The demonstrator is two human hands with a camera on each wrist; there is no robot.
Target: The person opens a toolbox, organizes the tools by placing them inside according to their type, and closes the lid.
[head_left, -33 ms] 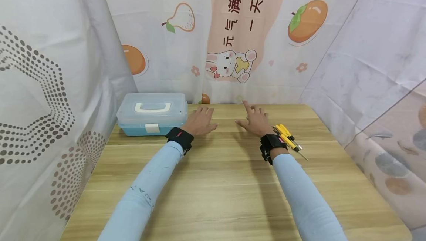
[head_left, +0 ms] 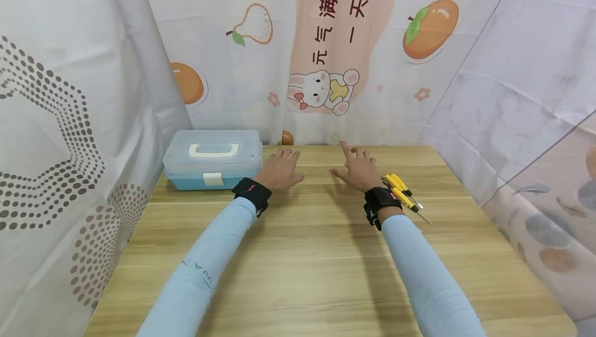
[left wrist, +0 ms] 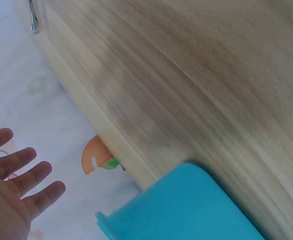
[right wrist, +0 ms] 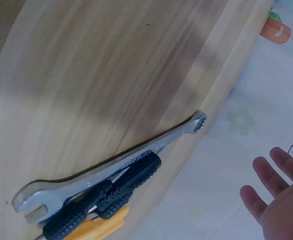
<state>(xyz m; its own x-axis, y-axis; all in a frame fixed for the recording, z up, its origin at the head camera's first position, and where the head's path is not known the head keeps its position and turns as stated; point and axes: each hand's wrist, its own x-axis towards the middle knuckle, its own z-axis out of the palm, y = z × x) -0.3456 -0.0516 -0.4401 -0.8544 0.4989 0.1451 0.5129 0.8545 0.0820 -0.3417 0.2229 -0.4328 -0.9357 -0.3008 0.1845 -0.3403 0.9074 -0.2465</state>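
My left hand [head_left: 278, 170] is held over the back of the table with its fingers spread, holding nothing. Just left of it stands a toolbox [head_left: 213, 158] with a blue base, a clear lid and a white handle and latch; the lid is down. The blue side of the toolbox [left wrist: 181, 207] fills the bottom of the left wrist view. My right hand [head_left: 357, 169] has its fingers extended, also holding nothing. By its wrist lie yellow-and-black screwdrivers [head_left: 404, 200], partly hidden by the wristband. In the right wrist view a silver combination wrench [right wrist: 91, 179] lies alongside the black-and-yellow handles [right wrist: 131, 177].
The wooden table [head_left: 307, 254] has its back edge against a white printed curtain [head_left: 233, 88]. More curtains hang along the left side [head_left: 51, 135] and the right side [head_left: 526, 119]. Bare wood lies between both forearms.
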